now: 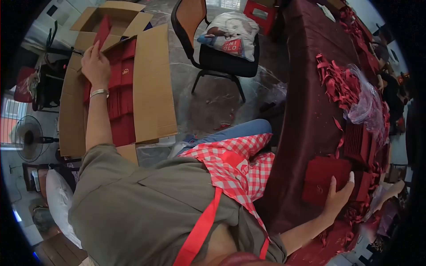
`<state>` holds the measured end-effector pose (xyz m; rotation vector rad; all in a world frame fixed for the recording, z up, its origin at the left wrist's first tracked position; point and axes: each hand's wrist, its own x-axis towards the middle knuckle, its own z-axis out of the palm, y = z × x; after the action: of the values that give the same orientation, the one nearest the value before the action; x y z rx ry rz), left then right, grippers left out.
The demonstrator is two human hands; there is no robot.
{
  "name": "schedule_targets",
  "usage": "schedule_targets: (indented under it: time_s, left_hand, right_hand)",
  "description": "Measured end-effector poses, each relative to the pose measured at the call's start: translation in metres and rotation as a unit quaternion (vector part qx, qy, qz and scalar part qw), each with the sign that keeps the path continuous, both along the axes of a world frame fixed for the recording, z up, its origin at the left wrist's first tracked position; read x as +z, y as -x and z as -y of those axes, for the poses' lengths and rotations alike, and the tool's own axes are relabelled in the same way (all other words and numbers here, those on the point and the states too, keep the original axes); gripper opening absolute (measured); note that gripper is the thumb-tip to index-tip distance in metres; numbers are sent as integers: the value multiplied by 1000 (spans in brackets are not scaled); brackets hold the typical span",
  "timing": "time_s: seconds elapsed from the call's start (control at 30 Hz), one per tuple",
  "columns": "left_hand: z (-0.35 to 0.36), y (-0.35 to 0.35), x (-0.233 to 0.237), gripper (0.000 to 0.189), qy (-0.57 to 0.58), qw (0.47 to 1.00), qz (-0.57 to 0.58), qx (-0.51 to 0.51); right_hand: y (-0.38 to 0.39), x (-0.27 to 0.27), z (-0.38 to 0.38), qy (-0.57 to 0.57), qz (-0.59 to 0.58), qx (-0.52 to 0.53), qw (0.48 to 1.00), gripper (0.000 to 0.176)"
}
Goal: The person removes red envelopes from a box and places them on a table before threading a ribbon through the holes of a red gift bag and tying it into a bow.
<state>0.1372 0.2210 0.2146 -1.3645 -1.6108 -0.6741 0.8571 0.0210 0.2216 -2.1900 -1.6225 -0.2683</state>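
Observation:
My left hand (96, 66) reaches over an open cardboard box (153, 88) and pinches a flat dark red piece (103, 32), which stands up beyond the fingertips. Inside that box lie rows of red flat boxes (120, 108), one bearing a gold emblem. On the other side, over the cloth-covered table, my right hand (339, 197) has its thumb and fingers spread apart. The thumb lies over the edge of a red box with a gold emblem (326, 179). Beside it stands a stack of red folded pieces (357, 142).
A tangle of red ribbons (337, 82) and clear plastic wrap (368, 106) lies farther along the table. A black chair (228, 60) carries a printed white bag (233, 35). At the left stands a fan (30, 138). Another person's hand (392, 189) shows at the far right.

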Motion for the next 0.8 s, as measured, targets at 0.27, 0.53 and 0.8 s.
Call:
schedule_targets:
  time_s: [0.27, 0.53, 0.8]
  left_hand:
    - [37, 21, -86, 53, 373, 880, 171, 240]
    - [-81, -220, -102, 30, 225, 808, 272, -471]
    - [38, -528, -95, 81, 463, 353, 236, -778]
  right_hand:
    - [7, 17, -10, 113, -13, -74, 991, 75]
    - [22, 40, 5, 138, 38, -114, 983, 62]
    - [30, 13, 15, 143, -18, -69, 987, 59]
